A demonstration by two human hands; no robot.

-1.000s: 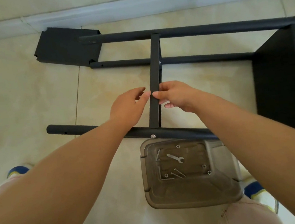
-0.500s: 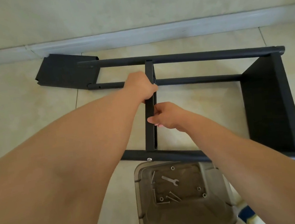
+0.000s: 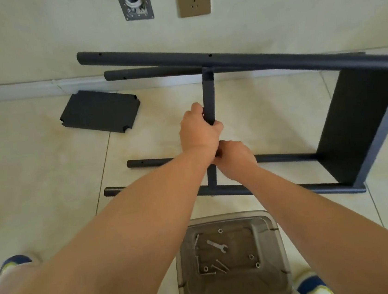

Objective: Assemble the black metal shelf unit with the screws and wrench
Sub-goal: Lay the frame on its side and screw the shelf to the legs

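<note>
I am holding the half-built black metal shelf frame (image 3: 239, 62) by its middle: my left hand (image 3: 199, 131) is wrapping its fingers round the flat black cross panel (image 3: 209, 101) that runs near-to-far between the long tubes, and my right hand (image 3: 234, 159) is gripping the same panel just nearer to me, fingers curled on it, touching my left wrist. The frame is lying on its side on the pale tiled floor (image 3: 33, 165), its far tubes tilted up toward the wall, with one black end shelf (image 3: 359, 125) already fixed at the right. The left ends of the four tubes are standing bare. A loose black rectangular shelf plate (image 3: 100, 110) is lying flat on the floor to the far left, apart from the frame.

I am judging this as the turning or repositioning step, between fastenings. The thin silver wrench (image 3: 217, 245) and the loose silver screws (image 3: 217, 266) are sitting in the brown translucent plastic stool top (image 3: 275, 246) near me, untouched by either hand.

Next, I am thinking the frame needs to settle steady, then one hand frees itself to fetch the loose plate for the bare left ends, lining its notched corners with the tube holes.
</note>
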